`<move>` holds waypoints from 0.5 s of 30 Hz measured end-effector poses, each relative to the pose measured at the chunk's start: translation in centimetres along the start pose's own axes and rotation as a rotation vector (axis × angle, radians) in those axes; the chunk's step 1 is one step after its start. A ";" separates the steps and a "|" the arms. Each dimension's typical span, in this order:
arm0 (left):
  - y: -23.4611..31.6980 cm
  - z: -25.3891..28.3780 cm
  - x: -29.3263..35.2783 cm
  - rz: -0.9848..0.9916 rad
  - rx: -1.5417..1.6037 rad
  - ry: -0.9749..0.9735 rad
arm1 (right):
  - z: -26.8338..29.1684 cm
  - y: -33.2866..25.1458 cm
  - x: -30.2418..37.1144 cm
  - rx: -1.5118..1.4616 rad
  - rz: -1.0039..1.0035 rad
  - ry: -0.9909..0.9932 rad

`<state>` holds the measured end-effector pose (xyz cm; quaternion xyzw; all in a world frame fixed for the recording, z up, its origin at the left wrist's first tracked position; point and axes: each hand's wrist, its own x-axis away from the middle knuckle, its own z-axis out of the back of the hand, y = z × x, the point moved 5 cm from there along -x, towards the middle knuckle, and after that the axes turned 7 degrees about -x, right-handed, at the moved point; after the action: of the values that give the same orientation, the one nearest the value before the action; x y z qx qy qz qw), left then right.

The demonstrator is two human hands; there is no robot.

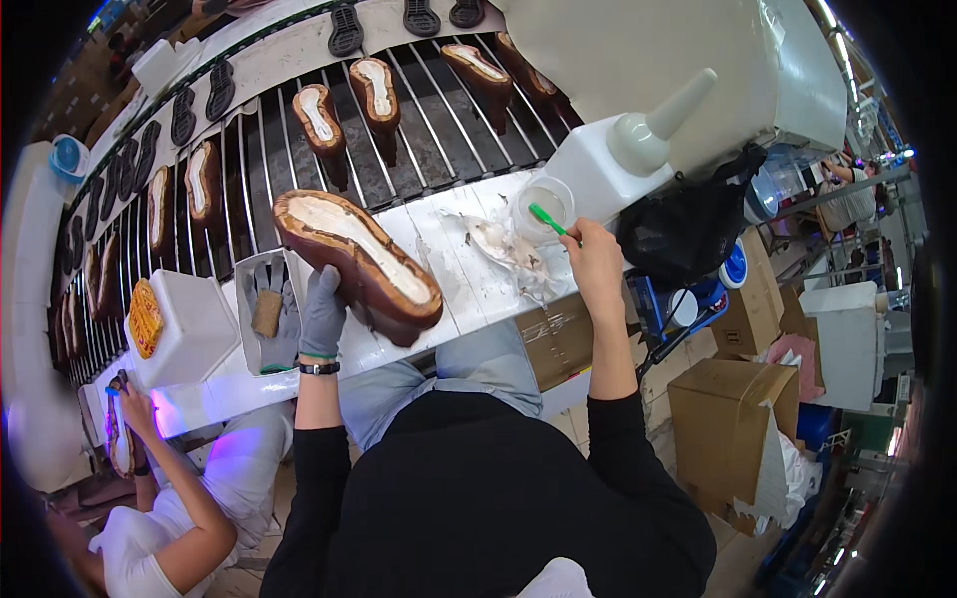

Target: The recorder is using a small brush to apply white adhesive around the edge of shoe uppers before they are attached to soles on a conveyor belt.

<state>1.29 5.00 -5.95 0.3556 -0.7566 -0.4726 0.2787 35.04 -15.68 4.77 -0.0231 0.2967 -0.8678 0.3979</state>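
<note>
My left hand [323, 313], in a grey glove, grips a brown shoe upper [399, 317], its underside facing up with a white middle and a folded-in brown edge. Bare, my right hand [596, 257] pinches the handle of a green toothbrush-like brush [547, 217]. The brush's head end is over a small round translucent cup [561, 192]; whether it touches what is inside I cannot tell. Beside the cup, a crumpled, stained whitish scrap [503, 249] lies on the white ledge [419, 234].
Several shoe uppers [375, 92] rest on a metal roller rack [261, 164]; dark soles [345, 30] line the shelf beyond. A white bottle with a spout [638, 145] and a black bag [688, 219] stand right. Left are a tray with gloves [269, 309] and a co-worker [189, 488].
</note>
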 end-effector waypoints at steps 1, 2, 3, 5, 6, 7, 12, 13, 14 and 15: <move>-0.8 -0.2 0.7 0.054 0.095 0.016 | -0.4 0.0 0.0 0.019 -0.008 0.002; -1.5 -0.4 1.5 0.112 0.191 0.051 | -0.8 0.0 -0.1 0.038 -0.017 0.003; -1.9 -0.9 2.3 0.132 0.301 0.027 | -1.2 0.0 -0.2 0.048 -0.004 -0.024; -2.7 -1.5 3.5 0.269 0.319 0.041 | -1.5 0.5 -0.3 0.084 0.004 -0.066; -2.8 -2.2 4.1 0.312 0.434 -0.021 | -1.5 1.0 -0.3 0.001 -0.012 -0.067; -2.8 -3.1 4.2 0.375 0.683 -0.099 | -1.3 1.8 -0.3 -0.074 -0.048 -0.061; -1.5 -3.9 4.6 0.391 0.628 -0.052 | -2.2 4.2 0.0 -0.624 -0.279 -0.184; -1.2 -4.1 4.8 0.408 0.667 -0.028 | -2.6 4.5 0.3 -0.740 -0.401 -0.257; -0.8 -4.3 4.7 0.388 0.635 0.000 | -2.5 4.3 0.5 -0.833 -0.451 -0.321; -0.2 -4.6 4.7 0.367 0.661 -0.003 | -2.4 3.9 0.9 -0.966 -0.549 -0.442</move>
<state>2.03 -1.13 -3.88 0.2840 -0.9199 -0.1458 0.2277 36.39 -17.07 0.51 -0.4572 0.5512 -0.6803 0.1559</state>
